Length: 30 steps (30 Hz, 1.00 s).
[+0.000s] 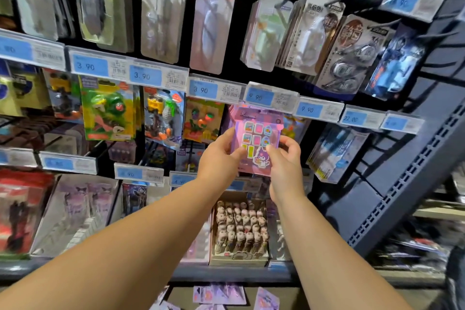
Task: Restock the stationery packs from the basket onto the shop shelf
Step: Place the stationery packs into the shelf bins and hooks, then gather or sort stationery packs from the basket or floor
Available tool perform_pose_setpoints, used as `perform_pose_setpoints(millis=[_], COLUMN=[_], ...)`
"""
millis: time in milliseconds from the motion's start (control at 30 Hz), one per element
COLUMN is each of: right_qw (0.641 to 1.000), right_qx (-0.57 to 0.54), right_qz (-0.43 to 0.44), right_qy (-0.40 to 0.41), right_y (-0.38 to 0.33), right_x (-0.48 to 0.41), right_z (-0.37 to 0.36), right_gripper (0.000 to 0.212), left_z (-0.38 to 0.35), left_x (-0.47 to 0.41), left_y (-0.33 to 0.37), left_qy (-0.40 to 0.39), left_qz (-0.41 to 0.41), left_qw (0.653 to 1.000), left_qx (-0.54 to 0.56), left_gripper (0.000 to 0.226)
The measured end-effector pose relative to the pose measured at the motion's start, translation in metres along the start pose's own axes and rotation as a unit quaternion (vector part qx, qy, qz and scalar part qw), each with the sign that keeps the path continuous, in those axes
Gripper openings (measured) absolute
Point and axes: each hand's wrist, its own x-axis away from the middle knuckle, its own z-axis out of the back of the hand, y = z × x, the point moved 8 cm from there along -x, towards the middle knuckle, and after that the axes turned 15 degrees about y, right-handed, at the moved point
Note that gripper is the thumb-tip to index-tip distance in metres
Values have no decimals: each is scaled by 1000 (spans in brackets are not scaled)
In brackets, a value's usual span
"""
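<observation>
A pink and purple stationery pack (256, 133) with small coloured stickers and a cartoon figure is held upright against the shop shelf (402, 196), just under the 9.90 price tag (259, 96). My left hand (219, 158) grips its lower left edge, thumb across the front. My right hand (285, 158) pinches its lower right edge. More pink packs (219, 294) lie at the bottom of the view; the basket itself is not visible.
Hanging packs fill the pegs: eraser sets (108, 108) to the left, correction tapes (347, 58) up right. A box of small figures (240, 231) stands on the shelf below my hands. Blue price strips (146, 75) line each row. The grey shelf upright runs down the right.
</observation>
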Motion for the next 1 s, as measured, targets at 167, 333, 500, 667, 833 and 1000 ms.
perform_pose_setpoints(millis=[167,333,500,667,833,1000], right_qw=[999,987,974,973,951,786], right_qx=[27,126,178,160,296,486], right_qz=[20,65,92,148,-23,-218], right_qy=[-2,71,109,73,-90,-314], right_y=[4,11,46,93,221,358], right_x=[-6,-15,-8,49,114,194], right_z=[-6,-5,12,34,64,110], right_gripper=[24,23,26,15,20,16], left_z=[-2,-1,-1,-1,7,32], left_x=[-14,-27,-2,56,138,206], left_y=[-10,-12,-46,-128,-294,-389], left_qy=[12,57,59,-8,-235,-296], left_qz=[-18,-84,-127,-94,124,293], left_qw=[999,985,981,991,927,833], left_qx=[-47,-142,-132,-90,-265,-364], left_gripper=[57,59,60,45,28,32])
